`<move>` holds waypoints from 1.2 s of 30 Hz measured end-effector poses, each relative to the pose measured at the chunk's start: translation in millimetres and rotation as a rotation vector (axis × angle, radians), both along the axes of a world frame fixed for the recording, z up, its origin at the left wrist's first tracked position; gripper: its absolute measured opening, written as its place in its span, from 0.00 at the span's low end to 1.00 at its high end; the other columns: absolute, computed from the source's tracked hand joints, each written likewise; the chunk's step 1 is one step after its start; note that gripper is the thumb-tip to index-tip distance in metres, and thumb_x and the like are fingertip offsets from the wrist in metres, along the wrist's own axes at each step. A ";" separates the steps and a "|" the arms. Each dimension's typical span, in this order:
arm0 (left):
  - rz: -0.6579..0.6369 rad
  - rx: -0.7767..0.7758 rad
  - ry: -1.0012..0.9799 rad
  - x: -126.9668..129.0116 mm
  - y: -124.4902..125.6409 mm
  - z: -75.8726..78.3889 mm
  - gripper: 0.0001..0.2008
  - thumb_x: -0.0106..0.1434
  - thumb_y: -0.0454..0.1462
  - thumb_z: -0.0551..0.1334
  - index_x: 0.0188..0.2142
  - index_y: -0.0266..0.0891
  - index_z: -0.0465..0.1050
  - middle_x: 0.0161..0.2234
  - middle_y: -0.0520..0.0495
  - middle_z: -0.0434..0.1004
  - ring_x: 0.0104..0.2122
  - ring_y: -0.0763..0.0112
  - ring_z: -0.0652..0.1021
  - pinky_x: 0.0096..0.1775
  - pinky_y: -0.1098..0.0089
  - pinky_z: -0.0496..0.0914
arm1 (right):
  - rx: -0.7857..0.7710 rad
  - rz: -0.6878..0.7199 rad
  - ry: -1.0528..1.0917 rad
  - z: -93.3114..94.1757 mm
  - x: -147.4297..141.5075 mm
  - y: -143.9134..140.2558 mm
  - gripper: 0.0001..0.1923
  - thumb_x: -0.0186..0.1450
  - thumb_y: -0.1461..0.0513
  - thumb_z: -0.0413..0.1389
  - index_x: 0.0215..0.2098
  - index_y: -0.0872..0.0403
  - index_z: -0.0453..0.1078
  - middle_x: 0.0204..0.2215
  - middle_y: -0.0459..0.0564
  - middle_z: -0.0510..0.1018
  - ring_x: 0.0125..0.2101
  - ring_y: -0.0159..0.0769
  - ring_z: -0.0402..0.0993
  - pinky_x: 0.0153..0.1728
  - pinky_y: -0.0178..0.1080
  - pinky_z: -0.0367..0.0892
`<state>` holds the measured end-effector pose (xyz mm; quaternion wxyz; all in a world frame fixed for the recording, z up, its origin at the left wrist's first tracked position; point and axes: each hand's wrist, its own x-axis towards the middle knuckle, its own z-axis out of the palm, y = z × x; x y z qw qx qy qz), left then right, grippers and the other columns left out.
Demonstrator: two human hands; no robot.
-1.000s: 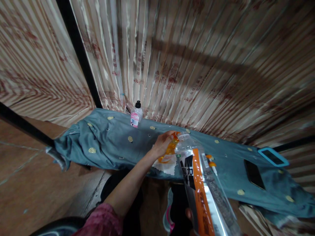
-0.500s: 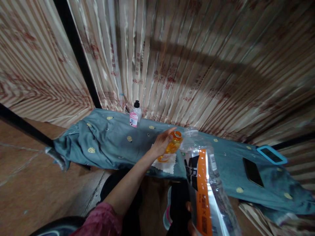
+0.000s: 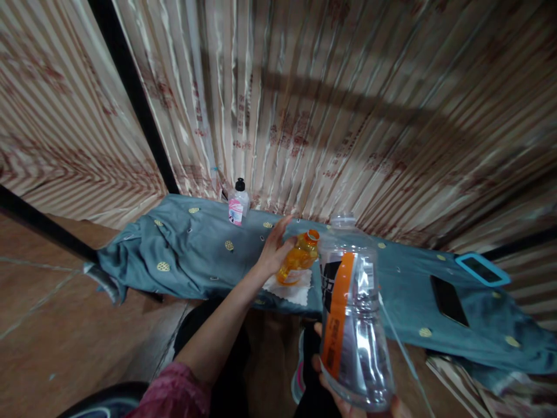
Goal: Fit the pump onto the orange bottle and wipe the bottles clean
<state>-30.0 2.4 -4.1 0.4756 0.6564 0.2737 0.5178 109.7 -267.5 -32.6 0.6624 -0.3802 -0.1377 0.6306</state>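
Holding a large clear plastic bottle (image 3: 351, 307) from below with the right hand (image 3: 348, 400); fingers seen only at the base, curled around it, rest of hand cut off by the lower frame edge. Long axis near upright, leaning slightly; open neck pointing up and away, toward the striped curtain (image 3: 304, 104). No cap seen on the neck. Orange and black label wrapped round the body, orange band running lengthwise. Held in the air in front of the table edge, nearer the camera than anything else.

Gripping a small orange bottle (image 3: 298, 261) with the left hand (image 3: 272, 252); thumb and palm against its side, fingers partly spread, loosely closed rather than tight. Long axis tilted, orange cap pointing up and right, toward the neck of the clear bottle, just beside it but apart. Base over or touching a white cloth (image 3: 289, 289); contact cannot be told.

Counted on the teal patterned tablecloth (image 3: 183, 255):
- bottles: three in all, counting a small one with black cap and pink label (image 3: 238, 204), upright at the back edge, near the curtain
- white cloth: one
- black phone (image 3: 448, 301): one, lying flat, far right
- blue-framed device (image 3: 482, 269): one, just beyond the phone
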 end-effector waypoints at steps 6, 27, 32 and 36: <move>0.029 -0.088 -0.132 -30.3 -4.9 11.8 0.24 0.59 0.49 0.63 0.50 0.39 0.70 0.49 0.42 0.78 0.48 0.59 0.78 0.52 0.60 0.70 | -0.008 0.029 0.163 15.9 -42.4 33.0 0.39 0.41 0.53 0.73 0.51 0.44 0.72 0.51 0.50 0.76 0.50 0.50 0.74 0.54 0.49 0.67; 0.182 -0.396 -0.196 -92.9 17.0 0.6 0.23 0.40 0.43 0.73 0.35 0.35 0.74 0.29 0.50 0.80 0.30 0.65 0.78 0.37 0.67 0.70 | 0.297 0.248 -0.344 -42.8 -107.9 194.0 0.46 0.41 0.60 0.73 0.56 0.49 0.62 0.51 0.48 0.74 0.51 0.44 0.70 0.52 0.43 0.65; 0.216 -0.381 -0.168 -98.3 26.2 1.2 0.25 0.37 0.38 0.75 0.37 0.36 0.73 0.29 0.53 0.79 0.29 0.68 0.77 0.35 0.69 0.70 | 0.295 0.315 -0.531 -55.8 -116.2 223.5 0.44 0.39 0.55 0.72 0.51 0.52 0.62 0.47 0.49 0.75 0.48 0.43 0.72 0.50 0.44 0.66; 0.229 -0.356 -0.089 -100.7 32.6 -6.3 0.29 0.35 0.36 0.76 0.39 0.36 0.73 0.32 0.51 0.80 0.31 0.67 0.78 0.37 0.68 0.71 | 0.272 0.326 -0.668 -73.1 -118.2 246.2 0.41 0.39 0.53 0.70 0.48 0.53 0.62 0.43 0.51 0.76 0.43 0.44 0.73 0.46 0.46 0.69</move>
